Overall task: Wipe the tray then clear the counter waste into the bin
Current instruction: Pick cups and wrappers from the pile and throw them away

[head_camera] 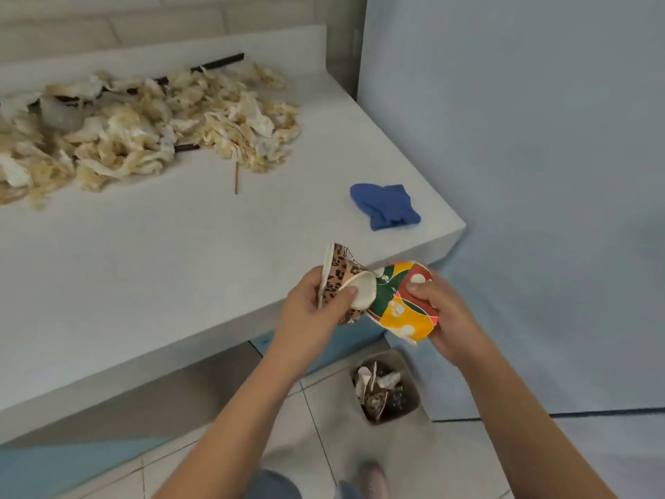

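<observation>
The fingers point(347, 291) of the left hand point(309, 300) are curling round a crushed leopard-print paper cup point(342, 271), with the thumb pressing on its pale, flattened rim. The right hand point(442, 318) is gripping a crumpled paper cup in green, yellow and red point(399, 307), its thumb lying across the red patch and the other fingers wrapping behind. The two cups are touching between the hands, the colourful one's end nosing into the leopard one's mouth.

Just behind the fingertips, the front edge of the white counter point(180, 264) is running past, and both hands are hovering at its near corner, partly out over the floor. Below the fingers and a little toward the right hand, a small brown bin point(416, 394) is standing on the tiled floor point(324, 444), already holding crumpled paper and cup scraps.

Beyond the fingers, near the counter's corner, a bunched blue cloth point(387, 207) is lying. Farther off, up and to the left of the left hand, a wide pile of pale shredded waste point(144, 127) is spreading along the back of the counter, with black straws point(219, 63) poking out of it and a thin wooden stick point(236, 178) lying at its near edge. A shoe point(372, 477) is showing at the bottom, under the arms.
</observation>
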Motion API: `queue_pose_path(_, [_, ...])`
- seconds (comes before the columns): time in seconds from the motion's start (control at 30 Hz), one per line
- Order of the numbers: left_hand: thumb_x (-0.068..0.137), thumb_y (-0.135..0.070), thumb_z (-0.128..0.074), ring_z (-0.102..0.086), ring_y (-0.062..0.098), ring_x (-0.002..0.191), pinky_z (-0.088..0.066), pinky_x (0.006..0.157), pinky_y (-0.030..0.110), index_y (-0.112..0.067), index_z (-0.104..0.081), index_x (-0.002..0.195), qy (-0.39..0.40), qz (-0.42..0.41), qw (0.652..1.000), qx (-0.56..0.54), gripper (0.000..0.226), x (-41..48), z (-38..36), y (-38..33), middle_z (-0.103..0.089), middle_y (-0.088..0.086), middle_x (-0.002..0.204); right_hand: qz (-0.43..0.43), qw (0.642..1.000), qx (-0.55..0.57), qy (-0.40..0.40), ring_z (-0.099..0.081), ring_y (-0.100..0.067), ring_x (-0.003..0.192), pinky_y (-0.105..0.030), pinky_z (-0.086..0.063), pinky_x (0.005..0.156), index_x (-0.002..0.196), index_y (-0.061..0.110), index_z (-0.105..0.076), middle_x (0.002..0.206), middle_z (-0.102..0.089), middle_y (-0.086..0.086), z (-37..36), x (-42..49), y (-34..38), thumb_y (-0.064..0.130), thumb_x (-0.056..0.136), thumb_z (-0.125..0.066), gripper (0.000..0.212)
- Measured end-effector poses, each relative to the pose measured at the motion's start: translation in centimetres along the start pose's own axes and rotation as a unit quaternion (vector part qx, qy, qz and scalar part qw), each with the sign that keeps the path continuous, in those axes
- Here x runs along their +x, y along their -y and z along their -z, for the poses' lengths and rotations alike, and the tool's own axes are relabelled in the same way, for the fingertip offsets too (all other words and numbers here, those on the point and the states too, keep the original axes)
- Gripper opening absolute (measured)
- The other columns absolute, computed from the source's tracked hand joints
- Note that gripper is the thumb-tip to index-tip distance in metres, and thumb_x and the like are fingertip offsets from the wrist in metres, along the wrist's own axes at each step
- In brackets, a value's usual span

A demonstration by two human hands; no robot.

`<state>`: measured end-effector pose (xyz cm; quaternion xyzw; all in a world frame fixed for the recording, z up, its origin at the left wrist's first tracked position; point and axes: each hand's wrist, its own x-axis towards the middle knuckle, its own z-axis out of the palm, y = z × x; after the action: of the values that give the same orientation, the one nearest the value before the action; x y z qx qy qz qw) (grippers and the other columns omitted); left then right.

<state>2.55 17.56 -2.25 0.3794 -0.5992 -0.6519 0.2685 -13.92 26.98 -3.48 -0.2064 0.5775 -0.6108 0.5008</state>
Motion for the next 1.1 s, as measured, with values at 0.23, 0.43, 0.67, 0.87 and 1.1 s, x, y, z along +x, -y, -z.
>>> queue_pose_path(0.23, [0.087, -0.013, -0.064, -0.066, 0.020, 0.090, -0.054, 0.086, 0.041, -0.022, -0.062, 0.095, -0.019, 0.189, 0.982, 0.022, 0.012, -1.9, -7.5, 11.7, -0.069, 0.002, 0.093, -0.144, 0.986, -0.049, -0.071, -0.070, -0.022, 0.086, -0.028, -0.055, 0.067, 0.113, 0.017, -0.063, 0.103, -0.071, -0.011, 10.2, -1.6, -9.8, 0.012, 0.082, -0.064, 0.032])
queue_pose_path(0.43, [0.084, -0.010, -0.061, -0.063, 0.024, 0.089, -0.054, 0.083, 0.041, -0.011, -0.058, 0.105, -0.044, 0.319, 0.942, 0.095, 0.021, 0.9, -10.9, 26.7, -0.066, 0.008, 0.098, -0.211, 0.964, -0.074, -0.142, -0.068, -0.024, 0.087, -0.030, -0.055, 0.063, 0.116, 0.012, -0.059, 0.102, -0.069, -0.009, 15.9, 1.7, -21.7, 0.011, 0.081, -0.069, 0.036])
queue_pose_path(0.67, [0.083, -0.010, -0.064, -0.059, 0.025, 0.085, -0.055, 0.079, 0.037, -0.005, -0.056, 0.116, -0.120, 0.425, 0.895, 0.069, 0.035, 3.3, -14.8, 40.9, -0.059, 0.004, 0.088, -0.261, 0.938, -0.065, -0.221, -0.062, -0.027, 0.090, -0.031, -0.053, 0.058, 0.114, 0.013, -0.054, 0.099, -0.061, -0.008, 20.6, 7.6, -34.5, 0.000, 0.087, -0.062, 0.031])
queue_pose_path(0.87, [0.085, -0.022, -0.066, -0.061, 0.027, 0.097, -0.054, 0.087, 0.039, -0.009, -0.053, 0.123, -0.099, 0.437, 0.891, 0.081, 0.043, 6.7, -15.9, 48.0, -0.063, 0.009, 0.105, -0.261, 0.941, -0.103, -0.189, -0.064, -0.026, 0.094, -0.042, -0.057, 0.078, 0.100, 0.024, -0.060, 0.099, -0.065, -0.003, 22.4, 11.9, -41.3, 0.005, 0.088, -0.062, 0.024])
queue_pose_path(1.1, [0.088, -0.044, -0.054, -0.052, 0.029, 0.117, -0.045, 0.096, 0.031, -0.016, -0.046, 0.135, 0.046, 0.441, 0.864, 0.237, 0.055, 6.9, -16.2, 49.1, -0.051, 0.013, 0.130, -0.218, 0.945, -0.227, -0.095, -0.064, -0.016, 0.105, -0.040, -0.051, 0.094, 0.122, 0.032, -0.057, 0.110, -0.069, 0.006, 24.6, 12.6, -45.3, 0.023, 0.057, -0.073, 0.068])
